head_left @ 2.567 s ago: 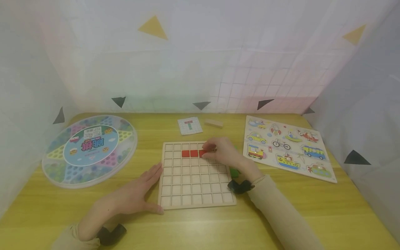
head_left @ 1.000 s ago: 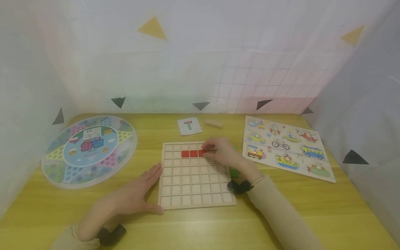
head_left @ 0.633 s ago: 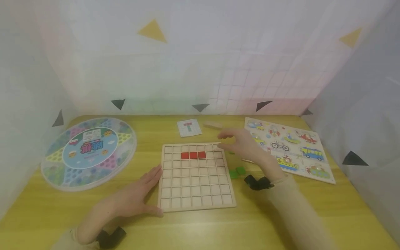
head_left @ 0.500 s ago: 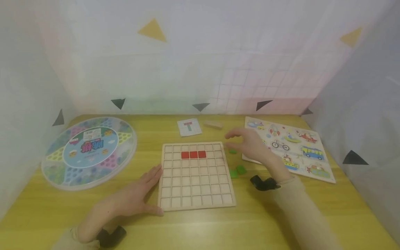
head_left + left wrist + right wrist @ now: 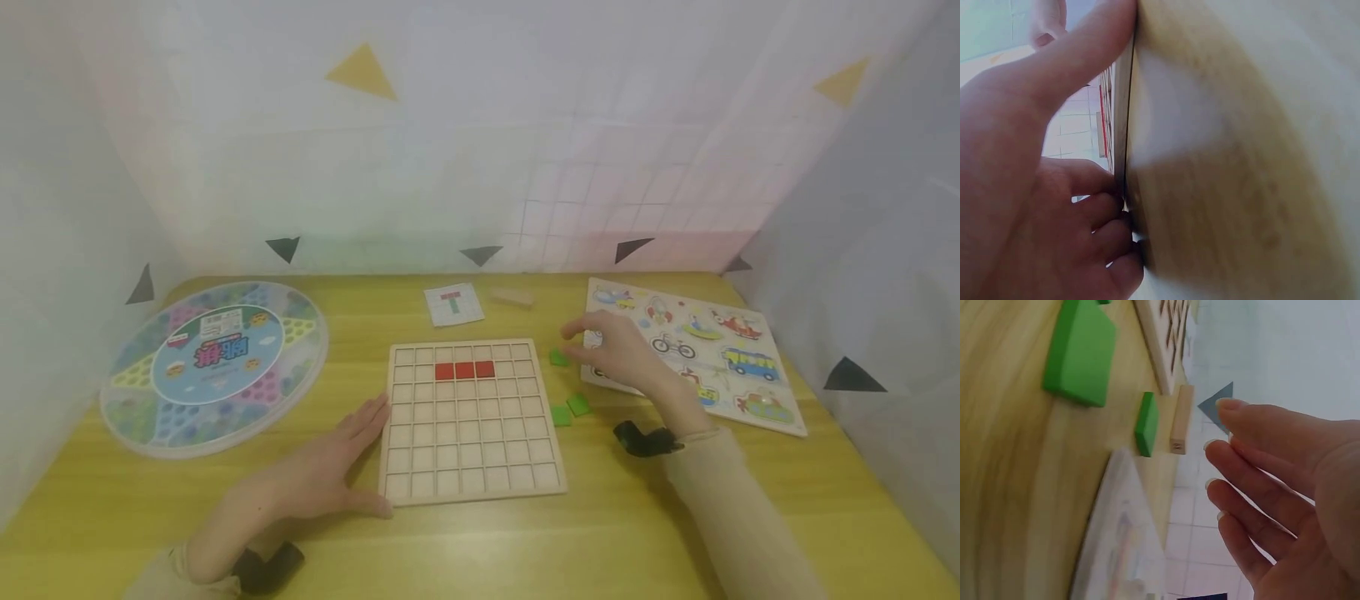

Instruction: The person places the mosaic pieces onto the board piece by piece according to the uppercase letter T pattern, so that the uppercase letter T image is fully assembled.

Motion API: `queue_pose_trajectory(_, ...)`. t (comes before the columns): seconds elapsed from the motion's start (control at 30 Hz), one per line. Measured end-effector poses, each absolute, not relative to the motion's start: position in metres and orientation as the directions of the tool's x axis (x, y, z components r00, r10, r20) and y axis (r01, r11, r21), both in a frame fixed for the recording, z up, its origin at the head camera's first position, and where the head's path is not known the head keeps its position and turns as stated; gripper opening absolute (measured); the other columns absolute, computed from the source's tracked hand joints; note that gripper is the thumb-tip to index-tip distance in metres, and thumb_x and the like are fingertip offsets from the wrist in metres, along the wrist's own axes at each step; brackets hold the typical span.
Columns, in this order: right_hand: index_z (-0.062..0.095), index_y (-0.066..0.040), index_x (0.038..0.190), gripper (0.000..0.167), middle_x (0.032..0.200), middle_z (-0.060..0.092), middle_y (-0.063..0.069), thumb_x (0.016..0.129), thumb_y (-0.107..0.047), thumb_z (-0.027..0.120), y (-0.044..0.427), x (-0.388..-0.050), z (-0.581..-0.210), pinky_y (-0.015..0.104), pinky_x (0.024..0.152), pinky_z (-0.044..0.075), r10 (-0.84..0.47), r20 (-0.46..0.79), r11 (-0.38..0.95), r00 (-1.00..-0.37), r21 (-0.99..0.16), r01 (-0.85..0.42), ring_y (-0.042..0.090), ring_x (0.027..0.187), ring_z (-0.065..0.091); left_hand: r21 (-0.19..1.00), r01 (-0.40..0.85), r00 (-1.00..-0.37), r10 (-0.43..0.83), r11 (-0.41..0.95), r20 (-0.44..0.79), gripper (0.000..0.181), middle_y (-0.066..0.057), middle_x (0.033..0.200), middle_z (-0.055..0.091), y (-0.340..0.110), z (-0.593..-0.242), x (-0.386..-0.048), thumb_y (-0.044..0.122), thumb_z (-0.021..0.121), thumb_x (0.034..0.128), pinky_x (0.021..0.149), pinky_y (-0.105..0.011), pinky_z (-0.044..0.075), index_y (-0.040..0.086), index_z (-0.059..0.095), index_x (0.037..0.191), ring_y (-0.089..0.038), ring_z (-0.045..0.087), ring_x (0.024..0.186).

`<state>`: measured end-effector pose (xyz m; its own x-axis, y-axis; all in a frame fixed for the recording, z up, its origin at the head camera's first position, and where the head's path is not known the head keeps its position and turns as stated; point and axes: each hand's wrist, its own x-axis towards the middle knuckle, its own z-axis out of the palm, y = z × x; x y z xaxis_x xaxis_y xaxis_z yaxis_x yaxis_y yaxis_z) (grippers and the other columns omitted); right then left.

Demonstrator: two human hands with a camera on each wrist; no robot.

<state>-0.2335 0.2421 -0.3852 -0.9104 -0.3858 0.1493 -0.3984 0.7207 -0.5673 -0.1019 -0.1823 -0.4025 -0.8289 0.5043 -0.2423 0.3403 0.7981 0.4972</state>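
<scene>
A square wooden grid board (image 5: 472, 456) lies in the middle of the table in the head view. Three red square tiles (image 5: 465, 370) sit side by side in its second row from the back. My left hand (image 5: 315, 475) rests along the board's left edge, thumb at the near corner, fingers touching the side. Off the board's right side lie a green tile (image 5: 558, 357) at the back and two more green tiles (image 5: 570, 409) nearer me. My right hand (image 5: 618, 354) hovers just right of the back green tile, holding nothing. The right wrist view shows a gap between its fingertips and that green tile (image 5: 1146, 425).
Behind the board lie a small card with a red and green T (image 5: 454, 305) and a wooden block (image 5: 512, 297). A vehicle puzzle board (image 5: 723, 400) lies at the right, partly under my right hand. A round Chinese checkers set (image 5: 217, 350) lies at the left.
My right hand has let go of the rightmost red tile, leaving it in its cell, and has moved right off the board toward the green tiles. My left hand stays in place.
</scene>
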Motion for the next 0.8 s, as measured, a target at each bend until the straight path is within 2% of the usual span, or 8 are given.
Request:
queue_pose_trajectory(0.13,0.072,-0.006,0.115,0.029,0.122,0.070,0.009,0.089,-0.018,0.077,0.244,-0.237,-0.393,0.053,0.106,0.044,-0.379,0.105,0.743,-0.919,-0.558,-0.371,0.033,0.124,0.057,0.500,0.334,-0.828,0.502,0.799,-0.249,0.122,-0.005,0.169,0.003,-0.182,-0.402,-0.102,0.076,0.069,0.0725,0.120,-0.056,0.025,0.014,0.013,0.161,-0.038,0.014,0.153)
queue_pose_trajectory(0.5,0.075,-0.003,0.109,0.029,0.114,0.074,0.012,0.082,-0.011,0.081,0.237,-0.241,-0.401,0.055,0.106,0.042,-0.394,0.098,0.784,-0.914,-0.483,-0.390,0.036,0.115,0.061,0.500,0.348,-0.828,0.510,0.793,-0.233,0.122,-0.007,0.169,0.004,-0.182,-0.402,-0.101,0.077,0.068,0.0729,0.119,-0.058,0.026,0.013,0.013,0.161,-0.040,0.015,0.152)
queue_pose_trajectory(0.8,0.075,-0.001,0.107,0.027,0.111,0.074,0.014,0.082,-0.006,0.080,0.233,-0.240,-0.402,0.053,0.100,0.048,-0.423,0.090,0.778,-0.902,-0.474,-0.412,0.035,0.110,0.064,0.491,0.348,-0.830,0.506,0.799,-0.235,0.122,-0.006,0.169,0.003,-0.182,-0.403,-0.101,0.076,0.068,0.0726,0.119,-0.057,0.026,0.014,0.014,0.161,-0.039,0.015,0.152)
